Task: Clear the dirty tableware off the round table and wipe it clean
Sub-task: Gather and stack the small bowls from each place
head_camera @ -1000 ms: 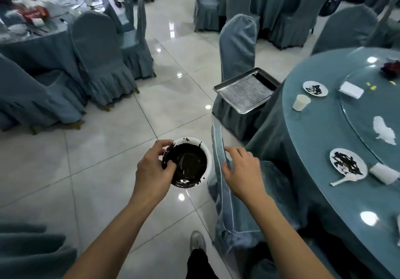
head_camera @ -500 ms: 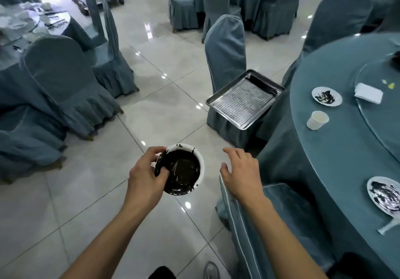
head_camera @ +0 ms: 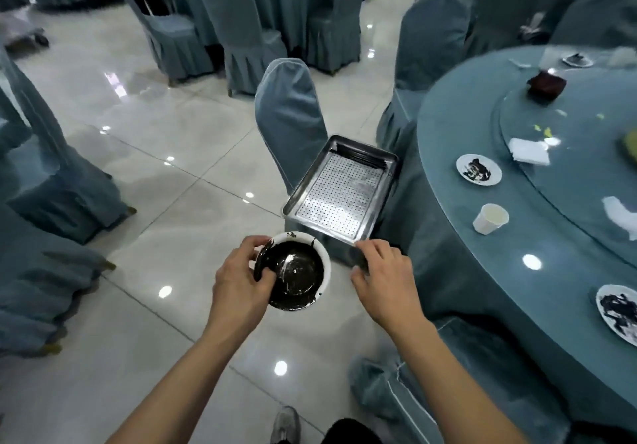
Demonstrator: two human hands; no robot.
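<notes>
A person's left hand (head_camera: 241, 281) grips a sauce-blackened bowl (head_camera: 295, 273) by its rim just short of the metal tray (head_camera: 341, 190), while the right hand (head_camera: 382, 280), fingers relaxed, touches the tray's near corner. Right of the tray, dirty plates (head_camera: 478, 169) and a paper cup (head_camera: 490, 218) sit on the round table (head_camera: 458, 271).

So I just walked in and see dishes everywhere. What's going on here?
A person is clearing a round table. Their left hand grips a white bowl smeared with dark sauce, held over the floor. The right hand reaches for the near edge of a perforated metal tray resting on a covered chair. Still on the table: two sauce-stained plates, a paper cup and crumpled napkins.
</notes>
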